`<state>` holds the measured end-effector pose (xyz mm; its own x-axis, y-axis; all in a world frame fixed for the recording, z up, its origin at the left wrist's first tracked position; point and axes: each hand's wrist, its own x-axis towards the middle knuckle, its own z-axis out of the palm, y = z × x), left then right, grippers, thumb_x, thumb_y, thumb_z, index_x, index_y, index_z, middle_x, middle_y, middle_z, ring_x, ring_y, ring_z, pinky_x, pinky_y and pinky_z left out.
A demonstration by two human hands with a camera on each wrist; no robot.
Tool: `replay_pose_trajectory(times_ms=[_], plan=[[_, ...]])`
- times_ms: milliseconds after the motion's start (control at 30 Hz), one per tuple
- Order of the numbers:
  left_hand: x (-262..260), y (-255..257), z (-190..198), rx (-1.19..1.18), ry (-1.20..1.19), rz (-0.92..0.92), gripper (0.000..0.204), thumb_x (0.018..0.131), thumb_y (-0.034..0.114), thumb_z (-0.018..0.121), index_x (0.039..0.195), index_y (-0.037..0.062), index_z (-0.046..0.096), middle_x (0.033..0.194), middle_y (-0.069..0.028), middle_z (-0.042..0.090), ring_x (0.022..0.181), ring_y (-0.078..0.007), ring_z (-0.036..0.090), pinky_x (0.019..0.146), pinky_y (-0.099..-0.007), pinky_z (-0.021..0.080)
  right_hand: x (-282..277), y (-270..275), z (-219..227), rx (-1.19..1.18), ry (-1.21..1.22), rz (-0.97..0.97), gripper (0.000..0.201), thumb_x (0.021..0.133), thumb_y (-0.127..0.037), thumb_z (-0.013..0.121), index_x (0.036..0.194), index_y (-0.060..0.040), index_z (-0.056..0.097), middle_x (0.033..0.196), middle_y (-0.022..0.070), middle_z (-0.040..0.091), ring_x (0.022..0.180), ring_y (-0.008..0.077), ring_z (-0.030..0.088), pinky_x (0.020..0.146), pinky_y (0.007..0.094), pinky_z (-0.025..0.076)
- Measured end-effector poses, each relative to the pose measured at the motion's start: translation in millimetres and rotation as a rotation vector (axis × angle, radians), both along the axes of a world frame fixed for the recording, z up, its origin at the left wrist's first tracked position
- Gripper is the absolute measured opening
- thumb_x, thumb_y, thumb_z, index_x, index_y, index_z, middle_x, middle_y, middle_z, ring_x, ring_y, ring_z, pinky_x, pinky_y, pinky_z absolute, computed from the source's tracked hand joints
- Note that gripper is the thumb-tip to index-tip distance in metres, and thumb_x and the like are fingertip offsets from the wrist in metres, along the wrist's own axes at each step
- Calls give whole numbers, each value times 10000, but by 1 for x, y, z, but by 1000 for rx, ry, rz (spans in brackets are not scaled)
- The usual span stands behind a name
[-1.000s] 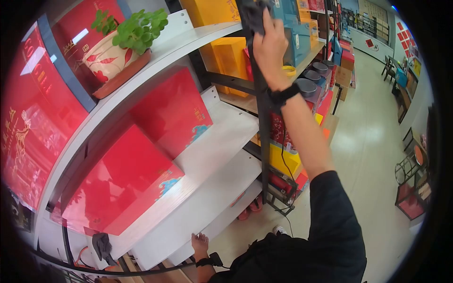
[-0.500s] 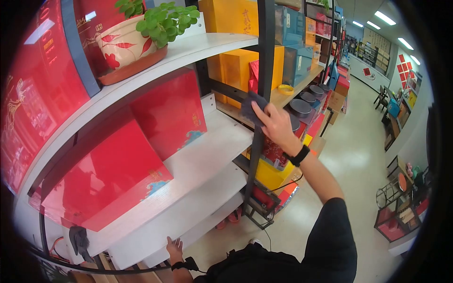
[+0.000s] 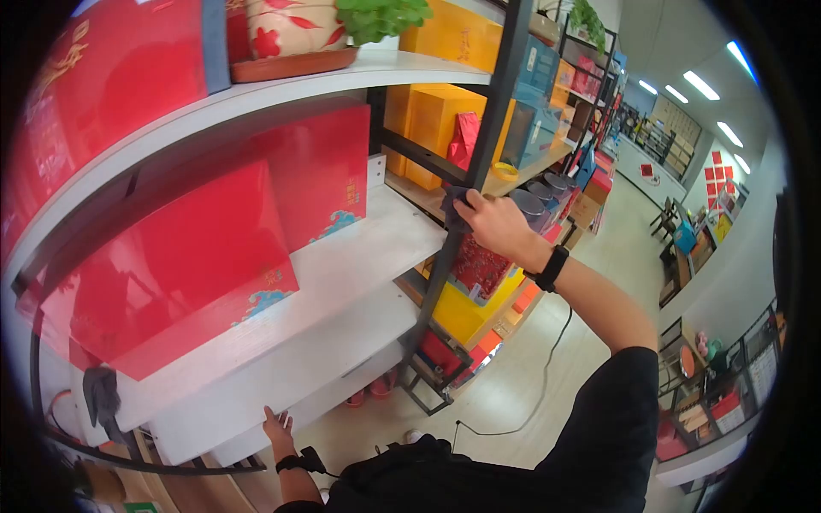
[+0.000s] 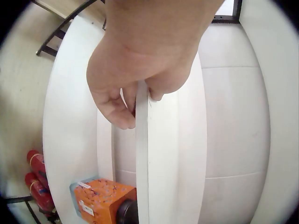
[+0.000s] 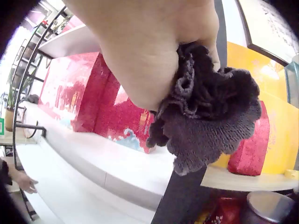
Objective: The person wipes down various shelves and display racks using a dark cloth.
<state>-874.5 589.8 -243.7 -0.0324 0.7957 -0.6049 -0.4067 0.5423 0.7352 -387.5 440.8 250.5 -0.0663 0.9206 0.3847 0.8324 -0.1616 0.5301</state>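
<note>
My right hand [image 3: 505,229] grips a bunched dark grey cloth [image 5: 210,116] against the black metal post [image 3: 492,128] of the shelf rack, close to the end of a white shelf [image 3: 376,231]. Low at the left, my left hand [image 3: 280,432] is at the front edge of a lower white board [image 3: 282,359]. The left wrist view shows fingers on one side of that board's edge and the thumb on the other, pinching it. Two red boxes [image 3: 197,256] with blue wave patterns stand on the shelf between my hands.
A potted plant [image 3: 295,30] sits on the upper shelf. Another grey cloth [image 3: 103,398] hangs at the shelf's left end. Yellow boxes [image 3: 436,128] and dark round tins [image 3: 530,205] stand beyond the post. A cable [image 3: 534,398] trails across the floor on the right.
My right hand has come down the post with the cloth, from high up to the middle shelf's level. My left hand has stayed low at the board's edge. The head view has shifted.
</note>
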Motion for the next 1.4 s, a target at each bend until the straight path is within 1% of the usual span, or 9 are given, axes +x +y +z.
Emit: replay_pose_trajectory(times_ms=[233,333,700,833,967,1100,1167,1300,1400], plan=[[7,-5,15,-8,44,39,664,875,504,584,1257,-5,391,1213,-162,487,1031,-268,565,799,-404,493,-1,19,112,352,-84,-11,366,730,-75,600,1096,-93,597,882,121,560,731,309,639,594,422,531],[2,0,3,2,55,14,699,868,510,589,1271,-16,368,1240,-183,480,1024,-288,586,772,-405,517,0,23,110,415,-145,27,352,713,-70,618,1064,-81,612,866,110,545,693,301,634,585,410,531],[-1,2,-3,-17,153,-45,659,833,575,600,1098,-15,471,1018,-123,597,821,-200,617,584,-297,466,-4,-4,-101,-54,280,13,454,674,-117,678,1112,-64,573,964,121,536,739,306,635,639,404,538],[3,-17,22,-124,81,-79,551,834,550,619,970,27,513,858,-85,594,652,-163,567,479,-241,413,-8,-34,-107,70,670,136,460,643,-58,649,1102,-28,620,877,174,560,791,342,619,669,422,513],[9,-38,-3,-111,-79,-269,398,885,457,582,770,79,526,664,-35,520,549,-146,516,444,-237,382,-12,-73,-122,55,990,149,455,640,0,619,1094,-15,639,771,162,550,691,308,582,615,370,460],[88,-82,76,-35,-38,-589,241,921,273,532,749,104,552,691,11,506,581,-118,452,510,-232,383,-20,-97,-157,132,1205,178,450,646,34,610,1093,-2,638,727,134,530,661,253,548,597,332,432],[142,-111,143,62,44,-740,197,913,221,508,990,84,627,760,5,577,653,-118,518,576,-249,424,-23,-104,-173,155,1256,150,479,628,31,623,1105,-16,636,721,133,520,658,259,535,602,328,431],[225,-156,222,418,-133,-1158,476,930,262,519,1349,55,428,1088,-66,587,997,-136,561,814,-278,458,-33,-110,-199,190,1184,166,538,615,26,633,1148,-37,609,765,135,527,706,275,546,630,348,450],[280,-193,262,408,-245,-942,513,944,308,534,1359,48,380,1222,-71,504,1144,-142,476,966,-284,380,-46,-107,-221,191,1138,221,540,630,31,644,1162,-42,594,793,130,540,752,254,560,661,353,457]])
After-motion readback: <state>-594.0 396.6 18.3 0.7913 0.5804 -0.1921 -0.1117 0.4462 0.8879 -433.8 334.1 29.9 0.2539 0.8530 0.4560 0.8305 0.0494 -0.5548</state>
